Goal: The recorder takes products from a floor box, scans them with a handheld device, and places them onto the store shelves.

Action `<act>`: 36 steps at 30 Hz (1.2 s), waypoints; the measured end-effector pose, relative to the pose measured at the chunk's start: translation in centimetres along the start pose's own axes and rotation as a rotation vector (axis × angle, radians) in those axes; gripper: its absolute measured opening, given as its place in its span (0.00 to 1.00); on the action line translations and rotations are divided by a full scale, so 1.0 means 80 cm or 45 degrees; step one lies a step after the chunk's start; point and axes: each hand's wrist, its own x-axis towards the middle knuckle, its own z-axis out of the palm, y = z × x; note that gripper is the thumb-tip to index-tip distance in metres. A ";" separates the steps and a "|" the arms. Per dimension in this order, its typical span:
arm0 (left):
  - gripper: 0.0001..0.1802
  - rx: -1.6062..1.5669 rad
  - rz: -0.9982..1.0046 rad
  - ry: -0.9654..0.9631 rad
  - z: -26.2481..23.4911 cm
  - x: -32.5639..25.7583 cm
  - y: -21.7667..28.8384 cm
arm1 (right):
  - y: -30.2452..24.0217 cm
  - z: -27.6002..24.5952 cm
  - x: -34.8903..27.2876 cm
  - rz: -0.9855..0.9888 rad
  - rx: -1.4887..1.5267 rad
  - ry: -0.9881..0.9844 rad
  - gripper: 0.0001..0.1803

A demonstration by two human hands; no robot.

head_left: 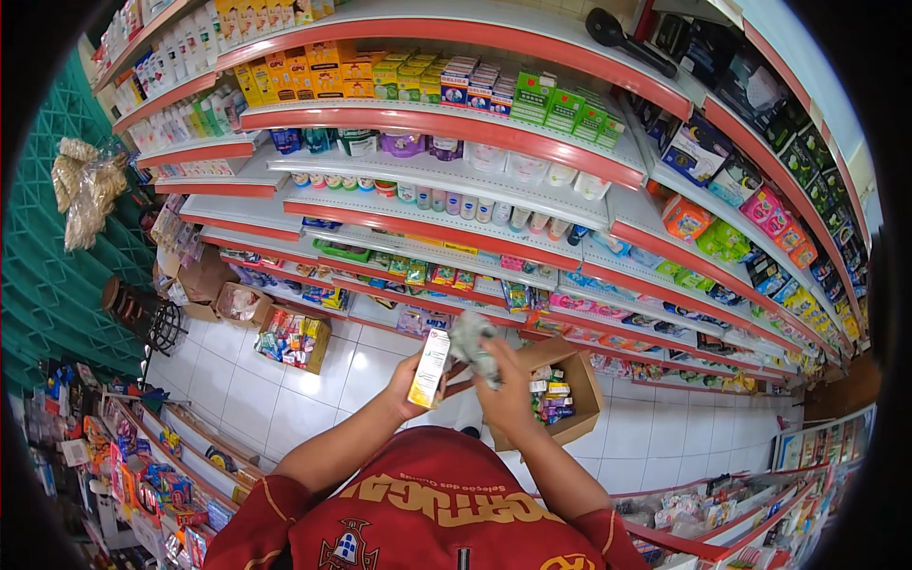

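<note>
My left hand (407, 388) is closed round a tall white and yellow carton (432, 369), held upright in front of my chest. Beside it, my right hand (508, 391) grips a crumpled grey-green cloth (471, 346), which is slightly blurred and close to the carton's side. Just right of that hand, an open cardboard box (581, 429) stands on the floor with several small coloured packages (553, 394) inside. Farther left on the floor sits another box (321, 346), full of small, mostly red and yellow packs (288, 337).
Long shelves with red edges (446, 121) run ahead of me, holding rows of cartons (560, 104), bottles and pouches. A dark stool (128, 306) stands at left near a green folding gate (43, 275). More stocked shelves lie behind me on both sides, over a white tiled floor (366, 366).
</note>
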 end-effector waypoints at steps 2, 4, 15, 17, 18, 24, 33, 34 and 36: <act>0.24 -0.203 -0.065 -0.279 -0.013 0.010 -0.011 | -0.006 0.014 -0.003 -0.008 -0.096 -0.123 0.26; 0.25 -0.139 0.168 -0.062 0.024 0.019 -0.021 | -0.012 0.022 -0.009 -0.136 -0.119 -0.076 0.26; 0.16 -0.137 0.333 0.160 -0.035 0.020 0.011 | 0.068 -0.079 0.013 0.037 -0.048 -0.007 0.25; 0.15 -0.122 0.338 0.164 -0.034 0.017 0.003 | 0.102 -0.144 0.061 0.103 -0.162 0.247 0.21; 0.15 -0.112 0.351 0.180 -0.037 0.013 -0.001 | 0.098 -0.169 0.086 0.248 -0.161 0.426 0.19; 0.16 -0.066 0.341 0.245 -0.030 0.031 -0.032 | 0.160 -0.300 0.232 0.038 -0.540 0.909 0.17; 0.25 -0.084 0.431 0.179 -0.017 0.061 -0.048 | 0.255 -0.352 0.366 -0.199 -1.232 0.494 0.18; 0.25 -0.083 0.438 0.170 -0.014 0.058 -0.044 | 0.260 -0.350 0.368 -0.106 -1.310 0.313 0.19; 0.20 -0.085 0.495 0.292 -0.017 0.043 -0.034 | 0.217 -0.310 0.352 -0.155 -1.427 0.283 0.19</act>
